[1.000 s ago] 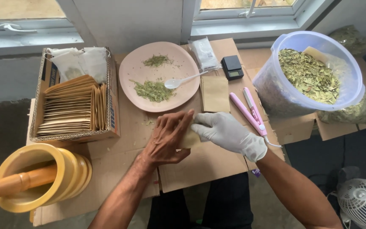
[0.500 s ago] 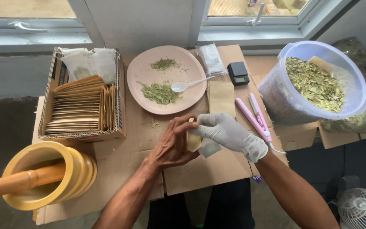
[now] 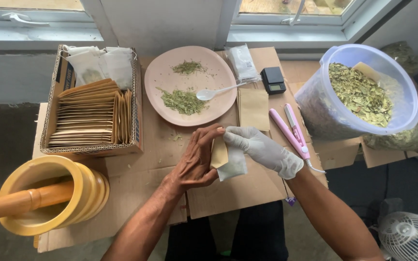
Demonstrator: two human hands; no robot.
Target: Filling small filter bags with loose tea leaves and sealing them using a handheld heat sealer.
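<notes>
Nearest the body, the bare left hand [image 3: 195, 162] is curling its fingers around a small tan paper envelope [image 3: 219, 152] with a white pouch [image 3: 232, 165] tucked behind it, and the gloved right hand [image 3: 263, 150] is pinching the envelope's top edge between thumb and fingertips; the two hands are touching over the cardboard sheet [image 3: 228, 193] that is covering the table. Off to the left, a yellow mortar [image 3: 49, 193] is standing with a wooden pestle [image 3: 20, 203] leaning in it. Just beyond the hands, another tan envelope [image 3: 253, 108] is lying flat, with a pink sealing tool [image 3: 291, 131] beside it on the right. Further out, a pink plate [image 3: 170, 77] is carrying two heaps of dried herb [image 3: 184, 100] and a white spoon [image 3: 214, 92]. A cardboard box [image 3: 136, 96] of tan envelopes is sitting on the left, a small black scale [image 3: 273, 79] near the window, and a clear tub [image 3: 402, 121] of dried leaves on the right.
</notes>
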